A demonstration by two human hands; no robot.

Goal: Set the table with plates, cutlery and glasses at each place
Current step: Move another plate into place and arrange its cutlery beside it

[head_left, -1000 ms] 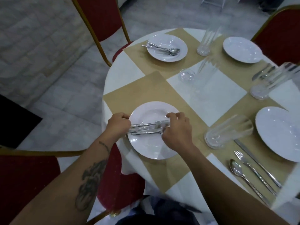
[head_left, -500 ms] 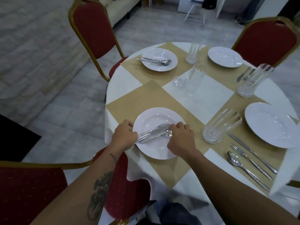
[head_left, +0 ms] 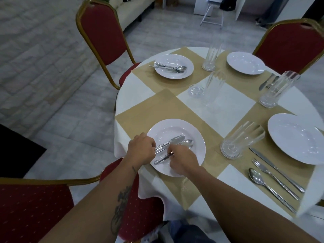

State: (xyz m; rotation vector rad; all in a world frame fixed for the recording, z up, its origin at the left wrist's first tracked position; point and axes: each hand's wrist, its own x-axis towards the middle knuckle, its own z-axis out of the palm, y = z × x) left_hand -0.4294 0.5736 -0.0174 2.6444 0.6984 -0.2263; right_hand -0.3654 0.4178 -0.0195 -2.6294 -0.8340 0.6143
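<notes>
A white plate (head_left: pixel 196 135) lies on a tan placemat at the near left of the round table (head_left: pixel 215 106). Over its left rim my left hand (head_left: pixel 141 149) is closed on the handles of a knife and fork (head_left: pixel 172 141) that rest across the plate. My right hand (head_left: pixel 182 159) pinches the handle of a spoon (head_left: pixel 187 143), its bowl pointing right on the plate. A second plate (head_left: pixel 173 66) at the far left holds cutlery. Two bare plates sit at the far right (head_left: pixel 245 63) and near right (head_left: pixel 296 137).
Several tall glasses stand on the table: one beside the near-right plate (head_left: pixel 240 139), one mid-table (head_left: pixel 213 86), two farther back (head_left: pixel 211 57) (head_left: pixel 277 90). A knife, fork and spoon (head_left: pixel 273 183) lie at the near right. Red chairs (head_left: pixel 103 30) ring the table.
The view has pulled back and tilted up. My right hand has slid from the cutlery tips back toward the handles and separated the spoon from the knife and fork.
</notes>
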